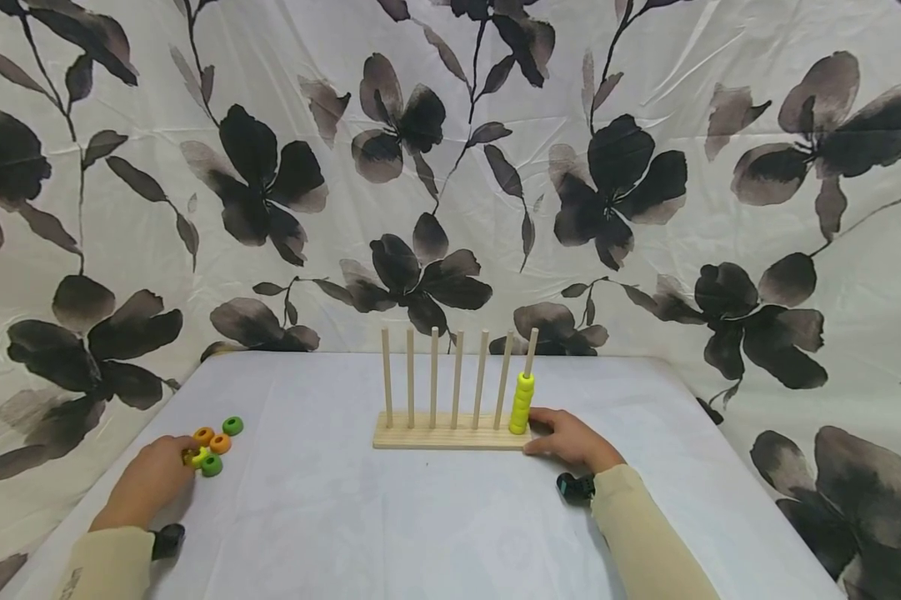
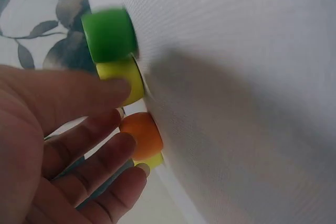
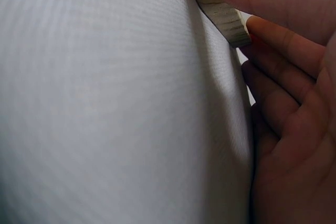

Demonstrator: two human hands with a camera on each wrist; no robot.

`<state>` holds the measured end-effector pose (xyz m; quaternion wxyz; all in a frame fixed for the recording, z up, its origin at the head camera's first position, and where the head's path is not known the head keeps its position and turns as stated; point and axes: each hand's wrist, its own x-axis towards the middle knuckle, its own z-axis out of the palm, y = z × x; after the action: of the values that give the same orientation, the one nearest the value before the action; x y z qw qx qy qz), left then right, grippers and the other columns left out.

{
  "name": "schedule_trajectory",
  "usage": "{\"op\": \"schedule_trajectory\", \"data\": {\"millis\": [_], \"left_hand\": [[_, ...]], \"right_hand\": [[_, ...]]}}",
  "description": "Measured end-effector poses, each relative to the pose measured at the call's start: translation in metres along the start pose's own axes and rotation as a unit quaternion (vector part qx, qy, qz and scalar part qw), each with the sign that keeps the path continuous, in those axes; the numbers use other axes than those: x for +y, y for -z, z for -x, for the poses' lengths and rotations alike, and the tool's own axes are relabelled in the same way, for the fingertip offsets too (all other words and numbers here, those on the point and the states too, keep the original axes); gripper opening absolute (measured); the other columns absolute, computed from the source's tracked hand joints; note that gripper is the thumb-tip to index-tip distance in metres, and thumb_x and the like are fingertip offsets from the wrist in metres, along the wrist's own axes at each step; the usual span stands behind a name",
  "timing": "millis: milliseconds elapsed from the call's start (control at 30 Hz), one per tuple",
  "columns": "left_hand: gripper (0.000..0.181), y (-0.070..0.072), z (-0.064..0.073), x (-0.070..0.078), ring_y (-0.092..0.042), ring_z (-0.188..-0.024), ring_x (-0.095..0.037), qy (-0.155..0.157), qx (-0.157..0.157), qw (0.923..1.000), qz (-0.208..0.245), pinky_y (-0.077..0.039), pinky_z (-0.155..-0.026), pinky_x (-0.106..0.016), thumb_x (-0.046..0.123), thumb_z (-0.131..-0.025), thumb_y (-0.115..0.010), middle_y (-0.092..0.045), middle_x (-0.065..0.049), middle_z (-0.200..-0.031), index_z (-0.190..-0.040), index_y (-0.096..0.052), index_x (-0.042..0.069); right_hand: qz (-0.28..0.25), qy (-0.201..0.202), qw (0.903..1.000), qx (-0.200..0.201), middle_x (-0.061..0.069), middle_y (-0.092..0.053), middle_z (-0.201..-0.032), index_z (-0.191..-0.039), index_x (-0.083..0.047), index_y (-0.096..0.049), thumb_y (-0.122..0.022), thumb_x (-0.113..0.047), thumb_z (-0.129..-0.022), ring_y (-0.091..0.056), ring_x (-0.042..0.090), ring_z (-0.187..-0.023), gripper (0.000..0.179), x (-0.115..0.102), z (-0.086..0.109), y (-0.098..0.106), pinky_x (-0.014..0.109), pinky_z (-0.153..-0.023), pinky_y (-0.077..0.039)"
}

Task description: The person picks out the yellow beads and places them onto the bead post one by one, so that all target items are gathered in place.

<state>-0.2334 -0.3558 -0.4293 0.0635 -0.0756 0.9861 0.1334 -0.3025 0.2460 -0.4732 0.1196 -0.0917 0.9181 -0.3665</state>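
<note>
At the left of the table, my left hand (image 1: 153, 475) reaches into a small group of ring beads. Its thumb and index finger pinch a yellow bead (image 2: 134, 80); a green bead (image 2: 109, 35) and an orange bead (image 2: 142, 136) lie on either side. Toward the right stands a wooden peg rack (image 1: 450, 439) with several upright pegs. Its rightmost peg carries a stack of yellow beads (image 1: 521, 404), while the other pegs are bare. My right hand (image 1: 570, 440) grips the right end of the rack's base (image 3: 228, 22), thumb in front and fingers behind.
A white cloth (image 1: 307, 517) covers the table. Behind it hangs a floral curtain (image 1: 525, 208). Another green bead (image 1: 232, 426) sits at the far side of the loose group. Each wrist wears a dark device, one of them beside the right sleeve (image 1: 645, 525).
</note>
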Motion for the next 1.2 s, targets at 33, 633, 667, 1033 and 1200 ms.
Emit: {"op": "schedule_trajectory", "data": {"millis": [33, 633, 667, 1033, 1200], "left_hand": [[0.039, 0.0, 0.0, 0.0, -0.047, -0.109, -0.055, 0.002, 0.001, 1.0, 0.001, -0.038, -0.097, -0.067, 0.004, -0.087, -0.057, -0.05, -0.038, -0.114, -0.121, -0.054, -0.016], [0.054, 0.003, -0.006, -0.002, -0.051, -0.107, -0.05, 0.01, -0.004, 0.9985, 0.054, -0.044, -0.091, -0.064, 0.018, -0.091, -0.063, -0.051, -0.037, -0.122, -0.131, -0.046, -0.015], [0.055, 0.003, -0.005, -0.001, -0.052, -0.106, -0.048, 0.013, 0.003, 0.9974, 0.071, -0.046, -0.089, -0.061, 0.019, -0.091, -0.063, -0.052, -0.036, -0.121, -0.131, -0.046, -0.014], [0.056, 0.001, -0.002, 0.027, -0.051, -0.112, -0.042, 0.005, 0.039, 0.9803, 0.193, -0.05, -0.087, -0.051, 0.023, -0.093, -0.061, -0.05, -0.031, -0.13, -0.138, -0.044, -0.005], [0.053, 0.001, -0.004, 0.039, -0.05, -0.117, -0.044, -0.005, 0.039, 0.9762, 0.213, -0.05, -0.093, -0.052, 0.017, -0.092, -0.062, -0.048, -0.032, -0.134, -0.138, -0.046, -0.004]], "right_hand": [[-0.001, -0.001, 1.0, 0.0, 0.007, -0.047, -0.149, -0.144, -0.015, -0.048, -0.08, -0.037, -0.076, -0.035, 0.034, -0.142, 0.078, 0.0, 0.0, 0.0, 0.059, -0.115, -0.026], [0.007, 0.004, 1.0, 0.003, 0.008, -0.047, -0.149, -0.144, -0.014, -0.048, -0.08, -0.036, -0.077, -0.036, 0.034, -0.141, 0.077, -0.001, 0.0, 0.0, 0.057, -0.116, -0.026], [0.007, 0.003, 1.0, 0.003, 0.008, -0.047, -0.149, -0.144, -0.014, -0.048, -0.08, -0.036, -0.077, -0.036, 0.034, -0.141, 0.078, -0.002, 0.0, 0.0, 0.058, -0.115, -0.026], [0.002, 0.011, 0.9999, 0.003, 0.008, -0.047, -0.148, -0.143, -0.014, -0.048, -0.079, -0.035, -0.077, -0.036, 0.033, -0.142, 0.076, 0.0, 0.001, -0.001, 0.057, -0.116, -0.026], [0.001, 0.008, 1.0, 0.003, 0.007, -0.047, -0.149, -0.144, -0.015, -0.048, -0.079, -0.035, -0.077, -0.035, 0.033, -0.142, 0.076, -0.001, 0.001, 0.0, 0.057, -0.116, -0.025]]}}
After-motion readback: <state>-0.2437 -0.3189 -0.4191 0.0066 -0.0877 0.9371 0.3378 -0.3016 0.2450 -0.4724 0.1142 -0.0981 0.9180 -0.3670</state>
